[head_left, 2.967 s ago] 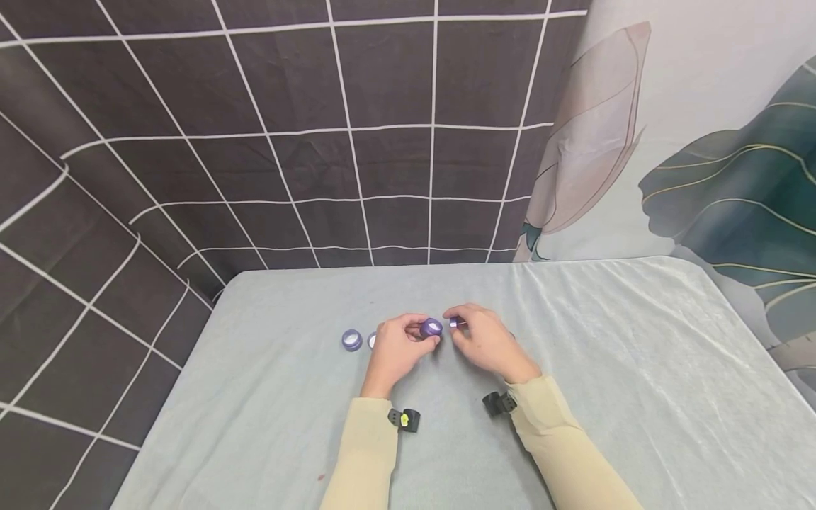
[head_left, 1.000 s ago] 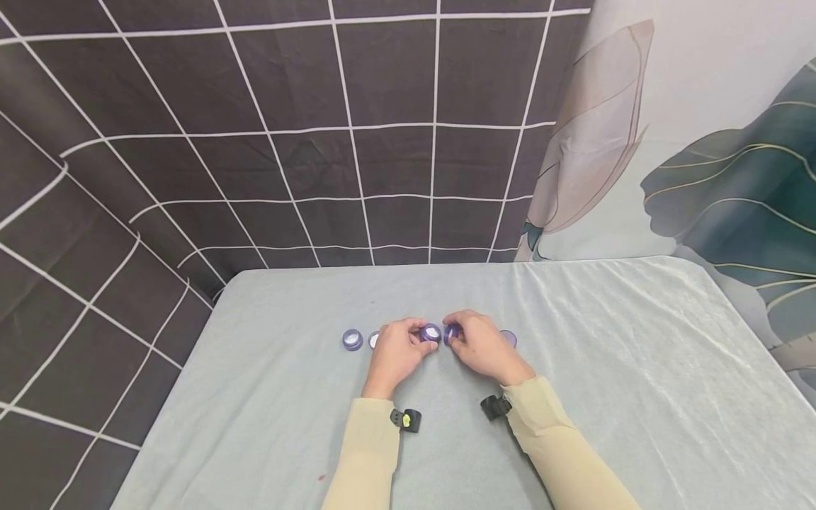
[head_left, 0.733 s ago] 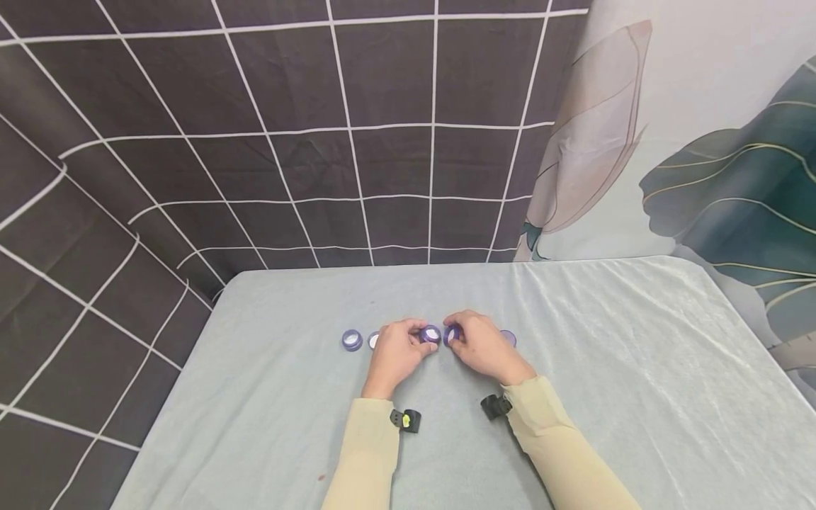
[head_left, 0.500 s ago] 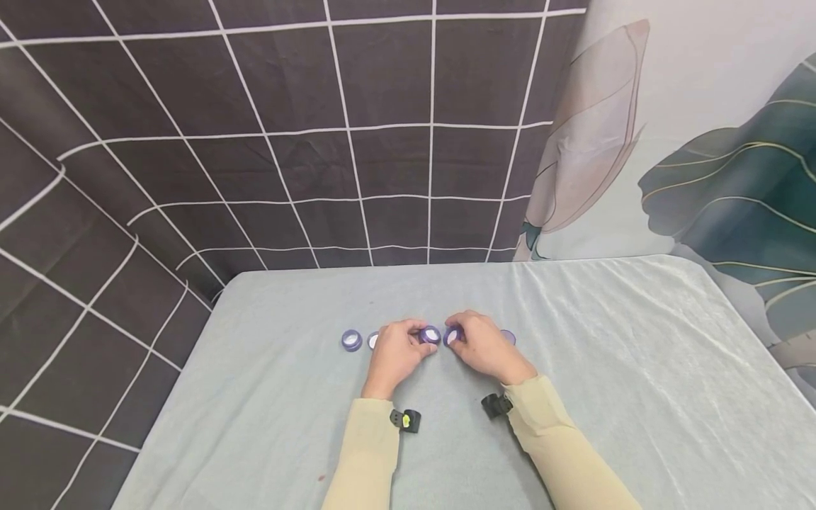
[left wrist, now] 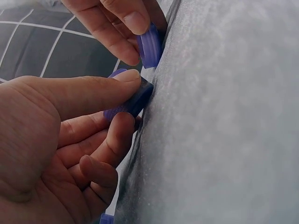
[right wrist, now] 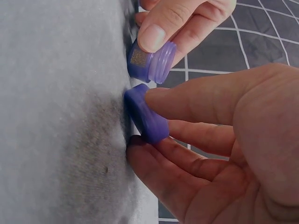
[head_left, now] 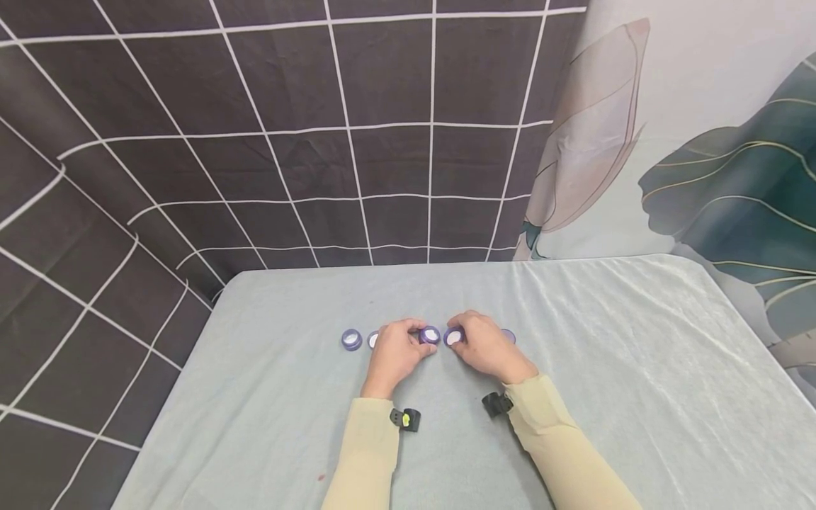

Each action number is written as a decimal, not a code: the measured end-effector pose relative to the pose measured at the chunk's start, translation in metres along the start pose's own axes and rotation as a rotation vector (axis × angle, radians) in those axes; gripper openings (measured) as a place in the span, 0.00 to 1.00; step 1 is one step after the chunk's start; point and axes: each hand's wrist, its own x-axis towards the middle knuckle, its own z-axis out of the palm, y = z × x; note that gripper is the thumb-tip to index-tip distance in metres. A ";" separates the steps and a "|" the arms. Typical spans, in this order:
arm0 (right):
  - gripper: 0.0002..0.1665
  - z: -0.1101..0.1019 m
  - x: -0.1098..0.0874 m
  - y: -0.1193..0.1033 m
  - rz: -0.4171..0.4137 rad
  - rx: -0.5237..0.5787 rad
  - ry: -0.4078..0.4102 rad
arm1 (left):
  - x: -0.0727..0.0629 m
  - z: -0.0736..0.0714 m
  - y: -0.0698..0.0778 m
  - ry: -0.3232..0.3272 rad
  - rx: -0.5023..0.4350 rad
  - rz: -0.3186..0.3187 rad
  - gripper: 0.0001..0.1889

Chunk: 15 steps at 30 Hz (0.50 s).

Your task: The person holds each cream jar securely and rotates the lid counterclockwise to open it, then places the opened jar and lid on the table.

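Note:
Thumb and fingers of my left hand (head_left: 392, 358) pinch a small purple jar (head_left: 430, 335), its open top up and white inside. In the right wrist view the jar (right wrist: 145, 60) shows a threaded neck and a small gold-brown label. Close beside it, my right hand (head_left: 486, 348) grips a round purple lid (head_left: 453, 336) by its edge, the white inside tilted toward the head camera. A narrow gap separates jar and lid, both low over the cloth. The lid's far edge is hidden by the fingers in the right wrist view.
Left of my left hand stand another purple jar (head_left: 351, 340) and a white-faced purple round piece (head_left: 372, 341), partly covered by the hand. A flat purple disc (head_left: 508, 336) lies behind my right hand. Pale cloth (head_left: 287, 397) covers the table; a dark gridded curtain (head_left: 306, 163) hangs behind.
Since three seconds ago the lid in my right hand has come lower and turned from edge-on to white face up. My left hand has lowered the jar slightly and keeps its grip.

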 end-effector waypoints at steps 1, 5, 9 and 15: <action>0.17 0.000 0.000 0.000 -0.001 -0.002 -0.001 | 0.000 0.000 0.000 0.000 0.001 -0.003 0.19; 0.17 0.000 -0.001 0.000 0.002 -0.015 -0.009 | 0.000 0.000 0.001 0.006 0.003 0.003 0.19; 0.17 0.000 -0.001 -0.001 0.020 -0.024 -0.022 | 0.000 0.000 0.002 0.013 0.010 0.000 0.20; 0.17 0.002 0.000 0.000 0.028 -0.028 -0.030 | 0.001 0.001 0.003 0.021 0.023 -0.004 0.20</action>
